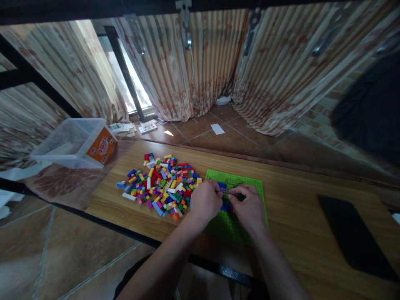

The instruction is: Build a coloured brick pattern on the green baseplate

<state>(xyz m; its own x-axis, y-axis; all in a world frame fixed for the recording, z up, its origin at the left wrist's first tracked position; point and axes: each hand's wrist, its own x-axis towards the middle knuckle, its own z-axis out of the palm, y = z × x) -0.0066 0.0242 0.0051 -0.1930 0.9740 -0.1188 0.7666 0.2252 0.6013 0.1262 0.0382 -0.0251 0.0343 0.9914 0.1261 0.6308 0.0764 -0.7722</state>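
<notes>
A green studded baseplate lies on the wooden board, under both my hands. Blue bricks show on it in the gap between the hands, partly covered by my fingers. My left hand is closed over the plate's left side, fingertips at the blue bricks; what it pinches, if anything, is hidden. My right hand faces it from the right, thumb and forefinger pinched around a small dark piece too unclear to name. Left of the plate spreads a heap of loose toy bricks in many colours, close to my left hand.
A clear plastic bin with an orange label stands beyond the board's left end. At the right lies a flat black object on the wooden board. Papers lie on the floor before the striped curtains.
</notes>
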